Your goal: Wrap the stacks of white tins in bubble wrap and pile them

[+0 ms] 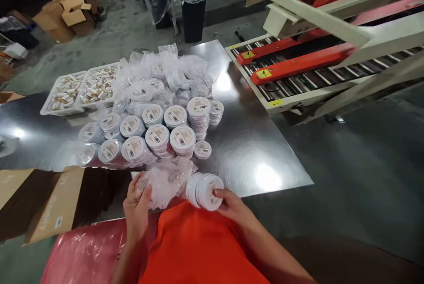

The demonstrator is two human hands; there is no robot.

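Observation:
My left hand point(137, 200) is closed on a crumpled sheet of clear bubble wrap point(165, 180), which spreads to the right in front of my body. In my right hand point(232, 204) is a short stack of round white discs with printed labels point(205, 191), tilted on its side, the thumb over the label of the nearest one. The stack's left end comes close to the bubble wrap; whether they touch I cannot tell. Just beyond, stacks of the same labelled discs point(157, 136) stand in rows on the metal table, with one low disc point(202, 149) at the right front.
Bubble-wrapped bundles point(165, 76) pile up behind the stacks. Two white baskets point(62, 94) of small pieces stand at the back left. A roller conveyor with red arms point(298, 65) adjoins the metal table point(251, 142) on the right. An open cardboard box point(54, 206) is at the lower left.

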